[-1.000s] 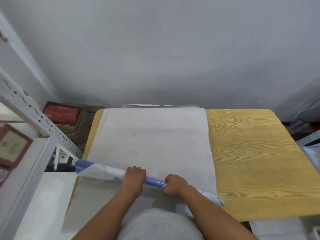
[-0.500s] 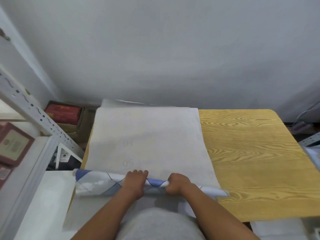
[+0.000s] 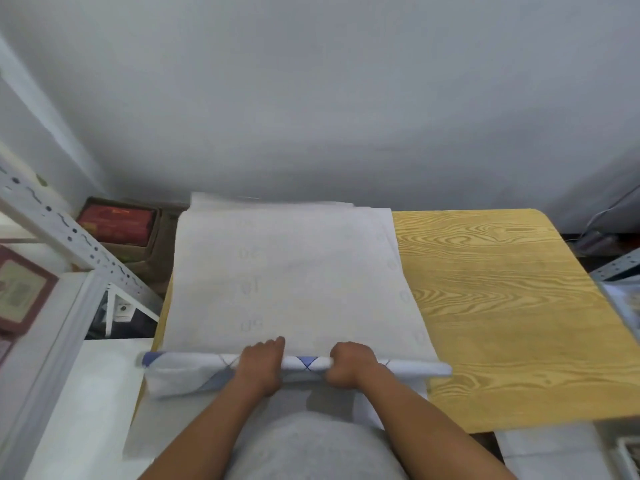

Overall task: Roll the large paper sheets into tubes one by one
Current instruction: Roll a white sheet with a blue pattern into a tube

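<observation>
Two bare hands work a large paper sheet (image 3: 294, 282) on a yellow wood-grain table (image 3: 502, 306), seen from above by a head camera. At far left stands a white perforated metal shelf upright (image 3: 69, 237), with a framed picture (image 3: 20, 292) at the frame's edge. Behind the upright, on the floor near the wall, sits a cardboard box holding red packages (image 3: 116, 221).

The pale sheet covers the left half of the table, reaching from the back edge toward the person; faint mirrored numbers show through it. Its near edge is rolled into a narrow tube (image 3: 304, 363) lying crosswise, white with blue diamond lines. The tube's left end looks looser and wider than its right end, which lies on bare wood.

The left hand (image 3: 258, 365) lies over the roll left of centre, fingers together and bent over its top. The right hand (image 3: 348, 363) sits just beside it to the right, fingers curled around the tube in a grip. A short stretch of tube shows between them.

The right half of the table is bare wood. A grey plaster wall (image 3: 311, 98) rises behind.
</observation>
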